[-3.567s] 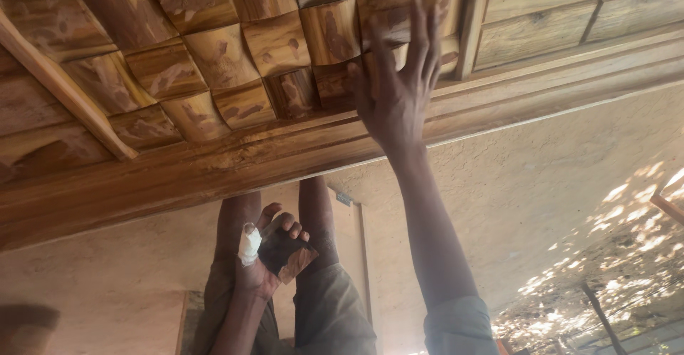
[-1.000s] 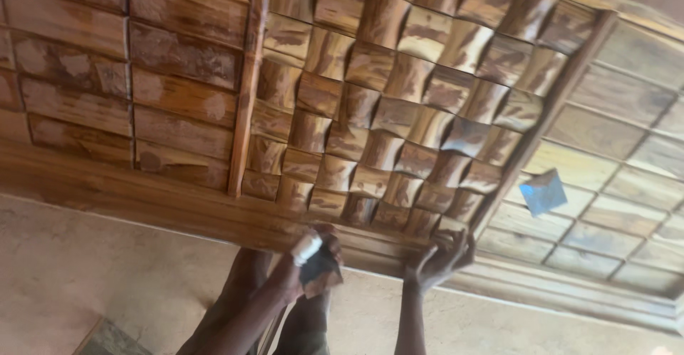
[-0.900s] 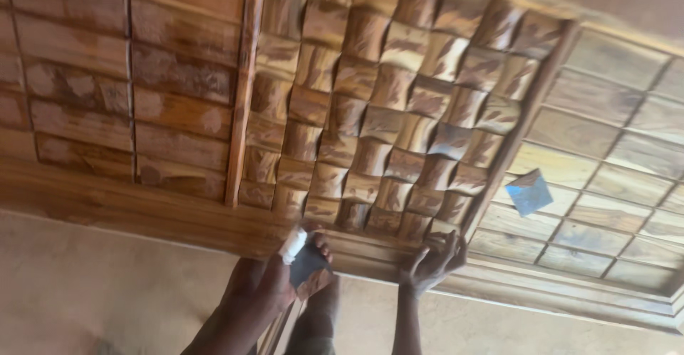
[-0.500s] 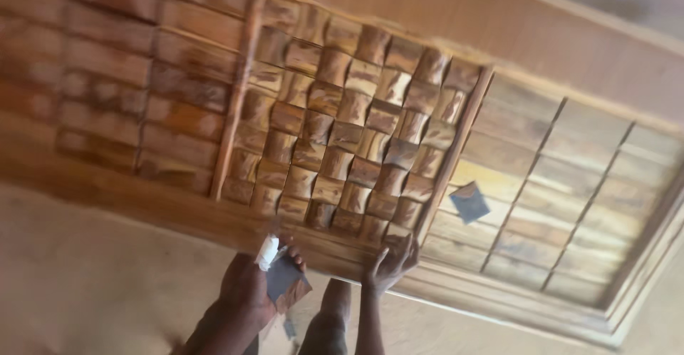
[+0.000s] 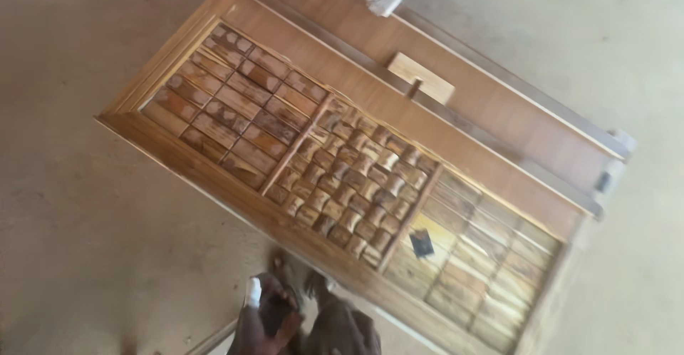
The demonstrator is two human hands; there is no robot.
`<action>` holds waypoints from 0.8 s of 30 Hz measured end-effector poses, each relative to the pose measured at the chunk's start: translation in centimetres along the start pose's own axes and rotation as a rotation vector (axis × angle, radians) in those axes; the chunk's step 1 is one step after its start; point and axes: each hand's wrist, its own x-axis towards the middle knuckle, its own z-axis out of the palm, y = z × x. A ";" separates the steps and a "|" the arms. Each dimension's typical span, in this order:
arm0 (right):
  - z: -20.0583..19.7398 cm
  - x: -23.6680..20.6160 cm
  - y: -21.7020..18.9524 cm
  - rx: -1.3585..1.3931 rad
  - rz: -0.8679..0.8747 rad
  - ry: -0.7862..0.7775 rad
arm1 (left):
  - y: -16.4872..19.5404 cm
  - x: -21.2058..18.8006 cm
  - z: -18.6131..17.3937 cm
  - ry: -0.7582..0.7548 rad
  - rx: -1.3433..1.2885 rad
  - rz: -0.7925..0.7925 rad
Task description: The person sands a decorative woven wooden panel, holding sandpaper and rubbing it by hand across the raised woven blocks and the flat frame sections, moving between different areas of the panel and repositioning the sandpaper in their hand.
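Wide downward view, slightly blurred. A carved wooden door [image 5: 356,177] lies flat and raised off the sandy ground [image 5: 78,212], seemingly on a support hidden beneath, which puts its face at working height. The left hand [image 5: 267,312], low in the frame just off the door's near rail, is curled closed around a small dark pad [image 5: 273,314], probably abrasive paper though too blurred to confirm; a white wrap shows on one finger. The right hand is not clearly visible; a dark shape beside the left may be a knee or forearm, so I cannot tell its state. The door carries three panels: plain rectangular slats at either end and a basket-weave centre [image 5: 360,184] of rounded, glossy blocks. The grain is warm brown with paler streaks. A small dark scrap [image 5: 422,243] rests on the right-hand slats, well apart from the hand. A pale wood offcut [image 5: 422,78] sits on the far plain board [image 5: 456,84].
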 end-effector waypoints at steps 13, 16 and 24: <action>-13.2 -11.1 -20.4 -0.002 -0.741 0.138 | -0.3 -18.1 0.1 -0.276 -0.459 0.309; -12.5 -13.7 -21.3 -0.161 -0.803 0.168 | -0.9 -21.7 -3.3 -0.443 -0.489 0.400; -9.6 -21.8 -19.8 -0.116 -0.870 0.104 | -4.7 -27.7 -9.8 -0.346 -0.462 0.333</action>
